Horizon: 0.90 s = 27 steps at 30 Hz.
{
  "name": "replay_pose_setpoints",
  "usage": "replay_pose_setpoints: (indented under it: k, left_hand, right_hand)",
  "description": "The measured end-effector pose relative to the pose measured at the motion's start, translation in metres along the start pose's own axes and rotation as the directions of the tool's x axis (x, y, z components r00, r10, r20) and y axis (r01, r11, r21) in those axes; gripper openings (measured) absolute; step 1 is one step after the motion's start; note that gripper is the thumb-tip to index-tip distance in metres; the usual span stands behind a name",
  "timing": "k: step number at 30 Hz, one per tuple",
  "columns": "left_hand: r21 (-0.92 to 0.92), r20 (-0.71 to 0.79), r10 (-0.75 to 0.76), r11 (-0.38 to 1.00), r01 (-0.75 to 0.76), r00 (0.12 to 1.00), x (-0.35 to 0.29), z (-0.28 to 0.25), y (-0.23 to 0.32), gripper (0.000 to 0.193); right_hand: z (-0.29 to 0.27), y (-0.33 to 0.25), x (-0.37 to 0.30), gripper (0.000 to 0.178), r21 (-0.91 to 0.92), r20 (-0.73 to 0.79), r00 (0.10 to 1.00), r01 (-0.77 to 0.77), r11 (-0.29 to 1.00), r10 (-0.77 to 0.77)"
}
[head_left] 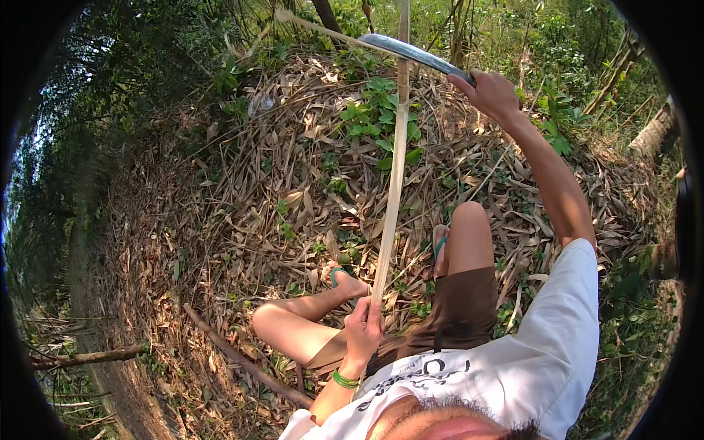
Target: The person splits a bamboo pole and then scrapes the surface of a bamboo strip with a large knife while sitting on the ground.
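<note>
A long pale strip of split bamboo (397, 161) runs from near my lap up past the top of the view. My left hand (364, 328) is closed around its lower end, with a green band on the wrist. Far out to the right, my right hand (493, 95) grips a curved knife (422, 55), its handle mostly hidden in the fist. The grey blade crosses the strip near the top. From the blade's tip end a thin pale sliver (323, 28) slants up to the left; whether it is still joined to the strip I cannot tell.
Dry leaves (242, 213) cover the ground around my bent legs and sandalled feet. Green seedlings (378, 114) grow behind the strip. A brown stick (246, 359) lies at the lower left, and a log (653, 132) stands out at the far right. Bushes and thin stems close the far side.
</note>
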<state>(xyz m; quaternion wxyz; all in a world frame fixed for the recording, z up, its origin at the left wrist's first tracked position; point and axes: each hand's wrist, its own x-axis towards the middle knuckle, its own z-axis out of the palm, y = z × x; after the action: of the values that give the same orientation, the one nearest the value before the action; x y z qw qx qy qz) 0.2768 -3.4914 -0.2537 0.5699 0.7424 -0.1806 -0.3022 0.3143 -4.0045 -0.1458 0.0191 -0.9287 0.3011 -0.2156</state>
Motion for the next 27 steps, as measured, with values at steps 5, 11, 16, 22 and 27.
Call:
replay_pose_setpoints:
  k: [5,11,16,22,27]
  left_hand:
    - [-0.115,-0.018,-0.016,0.993,0.014,1.000,0.013,-0.011,0.015,0.022]
    - [-0.087,-0.052,-0.002,0.996,-0.002,0.999,-0.004,-0.010,0.003,0.022]
    - [-0.107,-0.055,0.004,0.994,-0.009,0.998,0.009,-0.019,-0.006,0.022]
    - [-0.149,-0.047,-0.014,0.989,0.007,0.999,-0.022,-0.019,-0.019,0.020]
    - [-0.036,-0.065,-0.070,0.997,0.068,0.995,-0.029,-0.028,-0.021,0.019]
  right_hand:
    - [-0.002,-0.093,-0.075,0.078,0.031,0.224,0.870,0.445,0.895,-0.440]
    - [-0.013,-0.055,-0.031,0.078,0.100,0.211,0.944,0.236,0.967,-0.253]
    - [-0.005,-0.093,-0.073,0.071,0.083,0.245,0.877,0.406,0.910,-0.414]
    - [0.019,-0.033,-0.030,0.076,0.014,0.065,0.984,0.166,0.986,-0.166]
    - [0.019,-0.051,-0.048,0.076,0.125,0.080,0.960,0.259,0.958,-0.270]
